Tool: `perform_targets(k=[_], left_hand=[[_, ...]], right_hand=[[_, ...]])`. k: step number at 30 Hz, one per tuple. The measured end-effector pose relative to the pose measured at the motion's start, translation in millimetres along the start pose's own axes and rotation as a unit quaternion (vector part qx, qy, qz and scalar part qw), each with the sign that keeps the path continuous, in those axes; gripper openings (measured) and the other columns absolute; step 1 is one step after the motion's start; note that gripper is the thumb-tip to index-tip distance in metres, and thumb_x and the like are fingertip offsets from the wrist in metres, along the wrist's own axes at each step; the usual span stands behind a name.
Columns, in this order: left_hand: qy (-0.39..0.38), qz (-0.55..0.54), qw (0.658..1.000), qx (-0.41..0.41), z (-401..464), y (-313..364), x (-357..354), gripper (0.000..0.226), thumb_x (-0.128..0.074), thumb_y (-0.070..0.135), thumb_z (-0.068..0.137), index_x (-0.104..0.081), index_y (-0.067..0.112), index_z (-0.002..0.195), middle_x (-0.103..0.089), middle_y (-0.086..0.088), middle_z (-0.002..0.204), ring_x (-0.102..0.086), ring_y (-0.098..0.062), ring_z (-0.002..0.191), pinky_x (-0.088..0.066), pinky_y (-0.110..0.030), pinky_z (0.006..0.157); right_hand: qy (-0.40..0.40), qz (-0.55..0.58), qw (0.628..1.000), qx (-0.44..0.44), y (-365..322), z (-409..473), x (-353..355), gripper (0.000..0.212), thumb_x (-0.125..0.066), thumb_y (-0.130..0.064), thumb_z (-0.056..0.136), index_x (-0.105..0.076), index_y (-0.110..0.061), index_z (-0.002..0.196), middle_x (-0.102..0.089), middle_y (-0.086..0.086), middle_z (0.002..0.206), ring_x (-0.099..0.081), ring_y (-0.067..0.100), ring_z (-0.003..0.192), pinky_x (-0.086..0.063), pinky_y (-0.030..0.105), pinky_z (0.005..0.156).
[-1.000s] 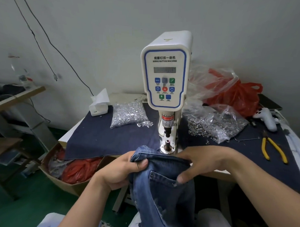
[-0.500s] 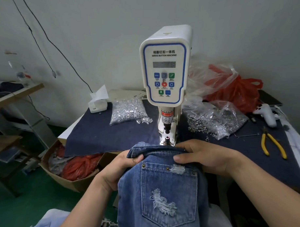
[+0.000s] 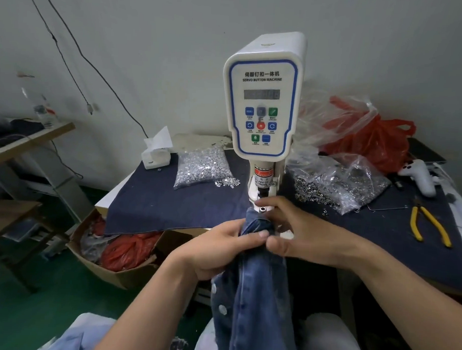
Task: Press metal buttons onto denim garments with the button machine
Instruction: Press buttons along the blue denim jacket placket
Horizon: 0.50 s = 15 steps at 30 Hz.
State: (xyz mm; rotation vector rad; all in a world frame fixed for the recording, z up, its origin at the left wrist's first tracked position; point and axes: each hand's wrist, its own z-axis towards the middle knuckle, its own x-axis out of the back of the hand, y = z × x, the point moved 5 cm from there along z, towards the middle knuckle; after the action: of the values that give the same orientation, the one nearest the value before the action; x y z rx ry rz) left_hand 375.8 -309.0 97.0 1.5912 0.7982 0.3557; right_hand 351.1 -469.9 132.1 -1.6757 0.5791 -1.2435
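Denim garment (image 3: 255,280) between left hand (image 3: 216,250) and right hand (image 3: 298,234) (both gripping).

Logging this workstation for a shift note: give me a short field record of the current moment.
machine: white servo button machine, upright on the table
garment: denim garment bunched at the machine's lower die
left hand: left hand grips the denim fold
right hand: right hand pinches the denim beside the die
supplies: bag of buttons left of the machine
tool: yellow pliers at the right
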Motion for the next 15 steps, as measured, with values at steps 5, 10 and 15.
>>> perform_targets(k=[5, 10, 15], left_hand=[[-0.055, 0.267, 0.959, 0.075, -1, 2, 6, 0.047, -0.072, 0.06, 0.089, -0.066, 0.031, 0.125, -0.074, 0.014, 0.117, -0.07, -0.005, 0.108, -0.056, -0.027, 0.094], [-0.087, 0.326, 0.937, 0.087, -5, -24, 28, 0.036, -0.068, 0.041, 0.101, -0.069, 0.02, 0.13, -0.073, -0.001, 0.13, -0.067, -0.023, 0.124, -0.047, -0.052, 0.114], [0.044, 0.342, 0.938, -0.042, 7, -11, 34, 0.028, -0.059, 0.033, 0.107, -0.068, 0.026, 0.133, -0.075, 0.006, 0.125, -0.069, -0.014, 0.12, -0.053, -0.042, 0.107]], right_hand=[[-0.051, -0.117, 0.992, -0.017, 7, -1, 19, 0.022, -0.084, -0.035, 0.083, -0.075, -0.029, 0.103, -0.077, -0.007, 0.095, -0.07, 0.007, 0.086, -0.056, 0.03, 0.083], [-0.039, 0.135, 0.989, -0.052, 41, -21, 45, 0.014, -0.071, -0.014, 0.095, -0.08, -0.015, 0.106, -0.078, 0.009, 0.108, -0.073, 0.017, 0.099, -0.055, 0.023, 0.082], [-0.001, -0.151, 0.986, -0.076, 50, -29, 67, 0.012, -0.073, -0.022, 0.094, -0.077, -0.029, 0.103, -0.074, -0.005, 0.102, -0.067, 0.003, 0.094, -0.05, 0.026, 0.086]])
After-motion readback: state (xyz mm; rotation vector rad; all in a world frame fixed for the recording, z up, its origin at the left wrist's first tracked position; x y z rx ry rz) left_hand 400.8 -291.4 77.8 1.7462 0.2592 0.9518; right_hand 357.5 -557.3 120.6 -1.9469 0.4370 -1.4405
